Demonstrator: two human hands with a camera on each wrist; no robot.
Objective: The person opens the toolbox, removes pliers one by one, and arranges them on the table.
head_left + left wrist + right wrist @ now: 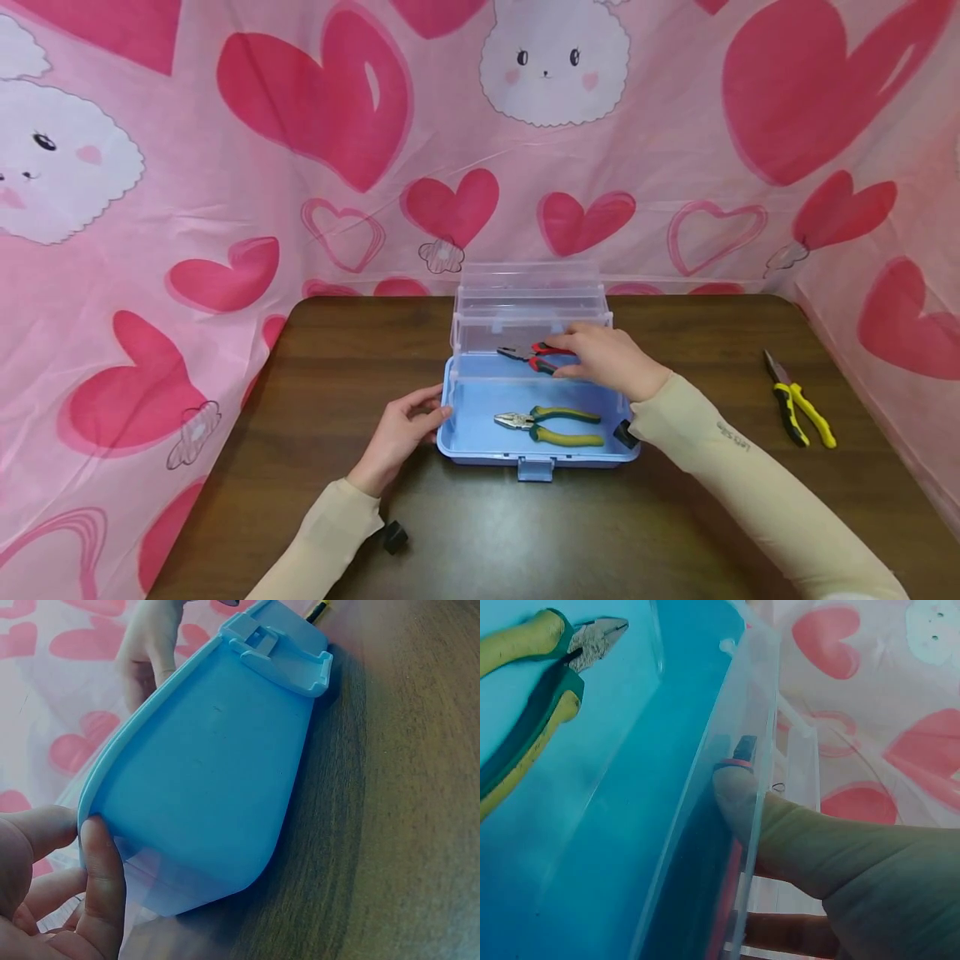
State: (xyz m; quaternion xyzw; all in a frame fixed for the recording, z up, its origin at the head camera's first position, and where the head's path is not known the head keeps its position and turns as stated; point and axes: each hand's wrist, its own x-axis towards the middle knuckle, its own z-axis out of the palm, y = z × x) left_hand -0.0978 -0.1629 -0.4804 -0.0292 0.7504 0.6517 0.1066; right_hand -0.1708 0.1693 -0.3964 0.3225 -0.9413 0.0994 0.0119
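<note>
A blue toolbox (480,457) stands on the table with its clear lid (528,287) raised at the back. My left hand (401,435) pinches the box's left rim between thumb and fingers, as the left wrist view also shows. Over the clear tray at the rear of the box, my right hand (613,360) holds red-and-black-handled pliers (517,354) by the handles, their jaws pointing left. In the right wrist view the thumb (739,791) is seen through the tray's clear wall. Green-and-yellow-handled pliers (567,439) lie on the box floor, jaws to the left.
Yellow-and-black-handled pliers (798,408) lie on the right side of the dark wooden table (360,350). The box's front latch (536,470) hangs down. A pink cloth with hearts (360,108) hangs behind and beside the table.
</note>
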